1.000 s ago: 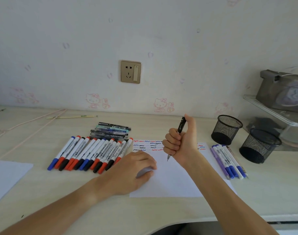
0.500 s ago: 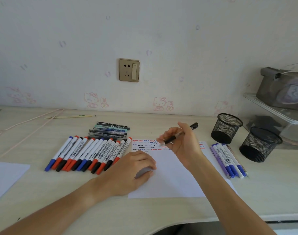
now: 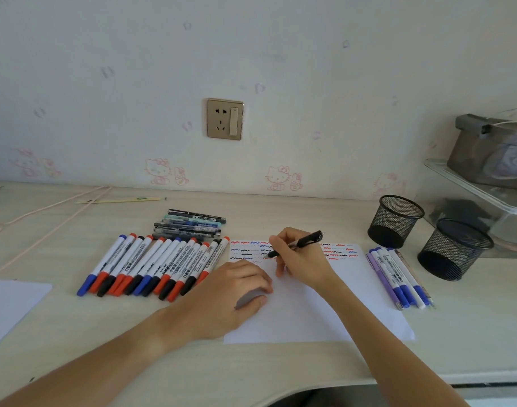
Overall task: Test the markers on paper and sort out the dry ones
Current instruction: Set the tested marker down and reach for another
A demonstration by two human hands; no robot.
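The black pen (image 3: 298, 244) is slanted across the top of the paper (image 3: 316, 312), tip down-left right at the rows of squiggles (image 3: 248, 250), clicker end up-right. The right hand (image 3: 301, 257) has it pinched in a writing grip. The left hand (image 3: 236, 292) lies with loosely bent fingers on the sheet's left edge, pinning it. Slick plastic whiteboard markers (image 3: 151, 265) sit in a row just left, purple-and-blue pens (image 3: 398, 277) right, and two black mesh cups (image 3: 422, 233) lie beyond them.
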